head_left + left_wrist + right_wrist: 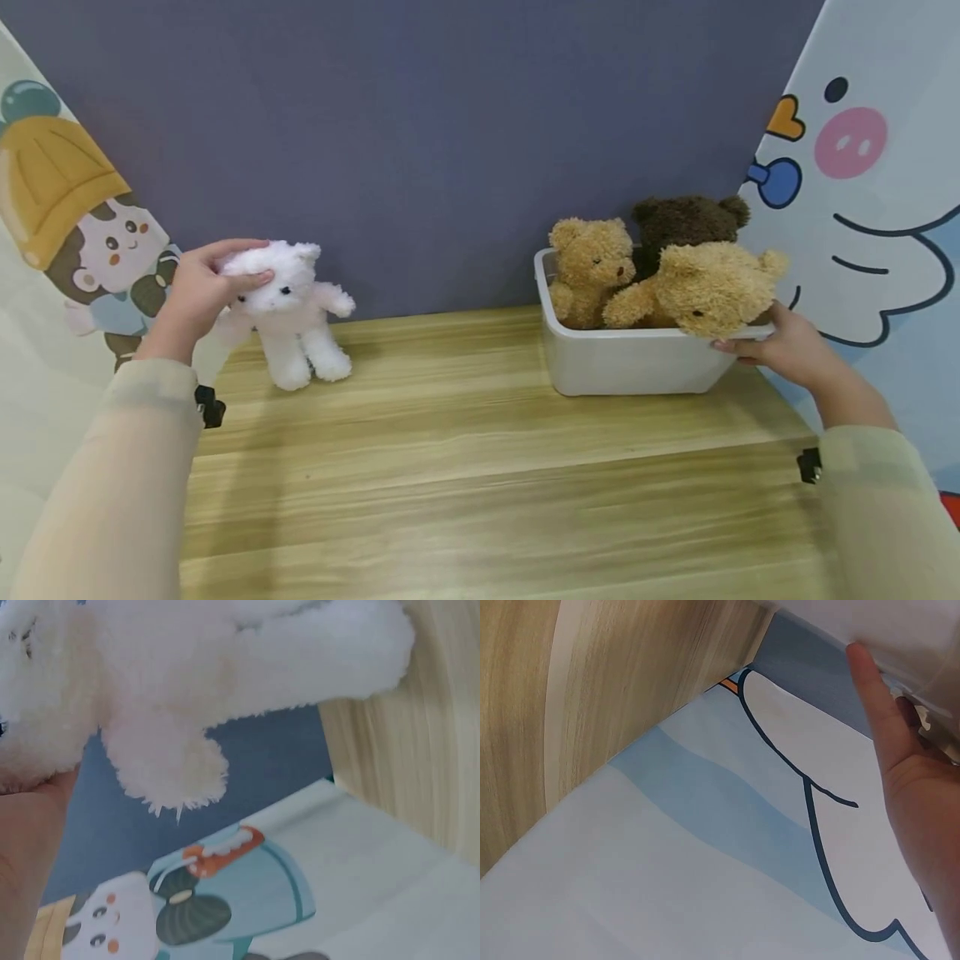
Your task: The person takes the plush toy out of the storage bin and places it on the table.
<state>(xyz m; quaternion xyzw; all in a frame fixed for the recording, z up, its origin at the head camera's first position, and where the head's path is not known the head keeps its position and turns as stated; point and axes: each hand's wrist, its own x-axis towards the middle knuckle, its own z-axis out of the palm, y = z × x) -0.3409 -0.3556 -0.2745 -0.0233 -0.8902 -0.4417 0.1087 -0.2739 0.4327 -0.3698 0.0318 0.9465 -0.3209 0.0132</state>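
Note:
A white plush animal [288, 323] stands upright against the grey back panel at the left. My left hand [197, 290] grips it by the head, thumb across the face. Seen from the left wrist, the fluffy body [165, 667] and its limbs fill the upper part. At the right, my right hand [798, 350] holds a white plastic box [630, 362] by its right end, fingers under the rim. Inside sit a small tan teddy bear [592, 258], a dark brown teddy bear [686, 221] and a larger tan teddy bear [716, 283] leaning over the front rim.
The wood-grain tabletop [465, 500] runs below both toys and box. A grey panel [450, 150] closes the back. Side panels with cartoon prints stand at left [67, 183] and right [885, 250], close beside each hand.

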